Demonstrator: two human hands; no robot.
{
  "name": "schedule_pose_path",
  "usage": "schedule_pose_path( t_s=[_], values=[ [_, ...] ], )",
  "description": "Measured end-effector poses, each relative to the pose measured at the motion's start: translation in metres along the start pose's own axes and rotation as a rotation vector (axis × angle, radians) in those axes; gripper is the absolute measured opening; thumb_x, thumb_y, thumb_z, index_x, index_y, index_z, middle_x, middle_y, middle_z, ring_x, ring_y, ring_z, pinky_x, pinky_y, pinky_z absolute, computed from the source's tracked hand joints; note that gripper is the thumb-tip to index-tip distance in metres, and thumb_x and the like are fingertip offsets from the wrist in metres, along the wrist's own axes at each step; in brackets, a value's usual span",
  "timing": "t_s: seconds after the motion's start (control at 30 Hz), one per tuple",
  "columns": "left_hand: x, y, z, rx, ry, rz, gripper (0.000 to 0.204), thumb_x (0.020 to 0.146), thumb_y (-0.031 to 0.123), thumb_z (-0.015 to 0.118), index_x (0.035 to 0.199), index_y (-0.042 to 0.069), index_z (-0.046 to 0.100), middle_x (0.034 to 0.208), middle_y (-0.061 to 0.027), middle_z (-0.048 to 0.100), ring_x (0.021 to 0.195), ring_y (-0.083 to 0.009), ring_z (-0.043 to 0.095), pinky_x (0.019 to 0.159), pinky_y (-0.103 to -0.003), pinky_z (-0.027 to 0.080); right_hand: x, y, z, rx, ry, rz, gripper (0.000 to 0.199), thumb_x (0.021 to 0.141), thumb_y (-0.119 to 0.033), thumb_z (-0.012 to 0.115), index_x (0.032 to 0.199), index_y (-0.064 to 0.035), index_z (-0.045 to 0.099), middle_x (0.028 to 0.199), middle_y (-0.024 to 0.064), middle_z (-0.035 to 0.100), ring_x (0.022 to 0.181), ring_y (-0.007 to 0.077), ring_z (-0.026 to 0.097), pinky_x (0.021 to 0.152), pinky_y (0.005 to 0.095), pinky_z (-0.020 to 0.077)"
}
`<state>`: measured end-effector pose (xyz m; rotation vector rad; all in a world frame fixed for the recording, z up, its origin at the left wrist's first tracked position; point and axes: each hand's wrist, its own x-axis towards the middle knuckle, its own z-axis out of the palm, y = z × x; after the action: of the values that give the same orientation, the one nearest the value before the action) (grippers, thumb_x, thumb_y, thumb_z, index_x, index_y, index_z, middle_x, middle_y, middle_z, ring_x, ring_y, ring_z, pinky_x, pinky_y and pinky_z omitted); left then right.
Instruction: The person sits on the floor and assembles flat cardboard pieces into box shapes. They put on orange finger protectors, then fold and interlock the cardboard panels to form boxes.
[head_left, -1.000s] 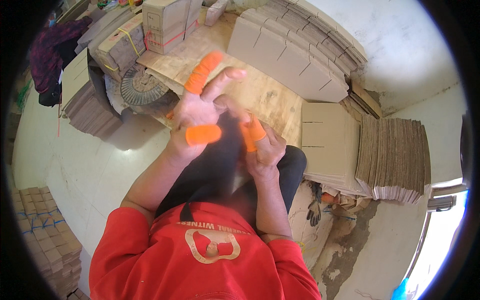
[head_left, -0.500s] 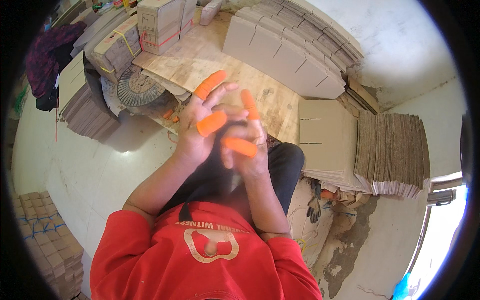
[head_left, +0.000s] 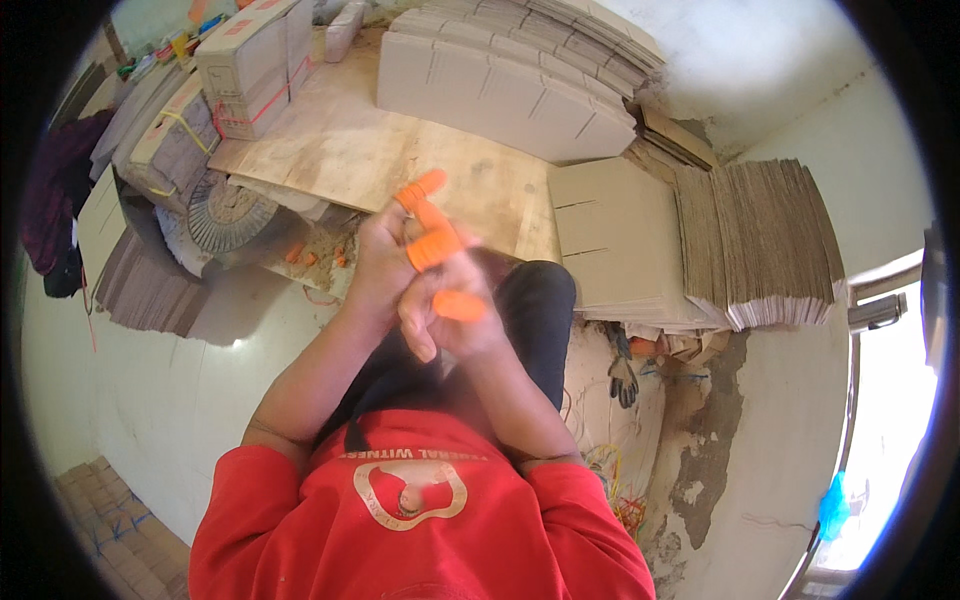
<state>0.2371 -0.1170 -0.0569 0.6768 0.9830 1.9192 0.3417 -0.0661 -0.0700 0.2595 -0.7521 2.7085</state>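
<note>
In front of my lap both hands meet, slightly blurred. Orange finger cots cover thumb and index finger on each. My left hand (head_left: 380,262) closes its thumb and index finger around the cot-covered index finger (head_left: 432,218) of my right hand. My right hand (head_left: 455,325) reaches up to it, its other fingers loosely bent and apart from its thumb, which wears another orange finger cot (head_left: 462,305). No separate object shows between the hands; the contact itself is partly hidden by the fingers.
A wooden board (head_left: 350,130) lies beyond my hands. Slotted cardboard sheets (head_left: 490,90) stand at its far side, and another cardboard stack (head_left: 750,240) is at right. Strapped cartons (head_left: 245,90) sit far left near a round ribbed part (head_left: 232,215). A dark glove (head_left: 623,380) lies to the right.
My hands have come together from a looser, spread pose, and the left fingers have closed on the right index finger. The surroundings have shifted left and up in the view.
</note>
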Motion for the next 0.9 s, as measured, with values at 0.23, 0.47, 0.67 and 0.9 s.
schedule_pose_path(
  t_s=[0.23, 0.47, 0.67, 0.9],
  values=[
    [0.027, -0.037, -0.014, -0.176, -0.045, 0.032, 0.086, 0.075, 0.02, 0.075, 0.139, -0.003, 0.024, 0.128, -0.0214, 0.05, 0.113, -0.0259, 0.054, 0.094, -0.033, 0.044, -0.032, -0.077, -0.035, -1.266, 0.77, -0.299, 0.064, 0.078, -0.007, 0.072, 0.134, 0.0015, 0.041, 0.085, 0.0119, 0.065, 0.075, 0.0185, 0.065, 0.061, 0.0267, 0.0528],
    [0.093, -0.091, -0.061, -0.006, 0.151, -0.112, 0.035, 0.083, 0.011, 0.066, 0.111, -0.004, 0.053, 0.093, -0.0167, 0.066, 0.079, -0.0199, 0.065, 0.072, -0.029, 0.052, -0.13, -0.213, -0.145, -2.575, 1.704, 0.351, 0.073, 0.073, -0.041, 0.075, 0.131, -0.0071, 0.045, 0.123, 0.0167, 0.053, 0.117, 0.0338, 0.046, 0.092, 0.0491, 0.0401],
    [0.147, -0.118, -0.062, 0.111, 0.1, -0.249, 0.031, 0.08, 0.006, 0.067, 0.106, -0.005, 0.055, 0.084, -0.0146, 0.066, 0.07, -0.0175, 0.064, 0.065, -0.027, 0.052, -0.143, -0.241, -0.166, -2.452, 1.65, 0.565, 0.067, 0.066, -0.041, 0.079, 0.118, -0.0069, 0.053, 0.113, 0.0171, 0.059, 0.109, 0.0322, 0.053, 0.083, 0.0459, 0.0449],
    [0.245, -0.132, -0.043, 0.688, -0.081, 0.14, 0.038, 0.079, 0.012, 0.07, 0.113, 0.001, 0.057, 0.097, -0.0126, 0.065, 0.08, -0.0188, 0.063, 0.068, -0.029, 0.051, -0.145, -0.25, -0.152, -2.177, 1.849, 0.013, 0.045, 0.065, -0.029, 0.082, 0.093, -0.0024, 0.059, 0.085, 0.0175, 0.065, 0.078, 0.0322, 0.061, 0.071, 0.0415, 0.047]
  ],
)
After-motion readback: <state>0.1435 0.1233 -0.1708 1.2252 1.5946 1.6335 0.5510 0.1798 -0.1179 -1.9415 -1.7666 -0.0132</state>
